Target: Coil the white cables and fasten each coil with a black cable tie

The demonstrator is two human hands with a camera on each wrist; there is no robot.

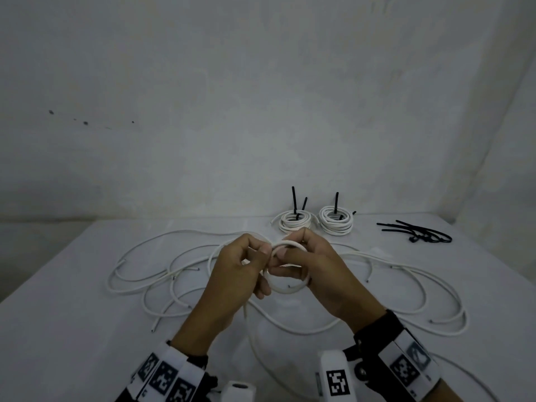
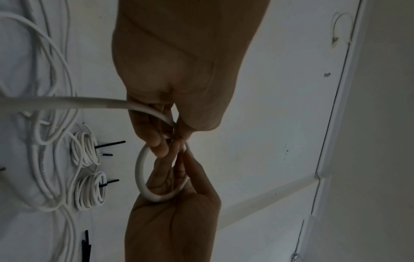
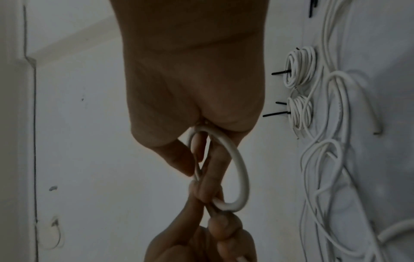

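Pale wall fills the upper half of the head view, and a white table spreads across the lower half. At the centre of the frame both hands hold one small loop of white cable above the table. The left hand pinches the loop's left side between thumb and fingertips, apparently to lock the crossing so the turn cannot spring open. The right hand has its fingers curled through and around the loop's right side, holding its shape, while the cable's free length trails down toward the lower edge, likely ready to feed the next turn.

Just above the hands stand two finished coils, each already bound with a black tie, set back out of the working space. Spare black cable ties lie at the right of the frame, near enough to reach. Loose white cables sprawl left and right of the hands, not yet coiled.
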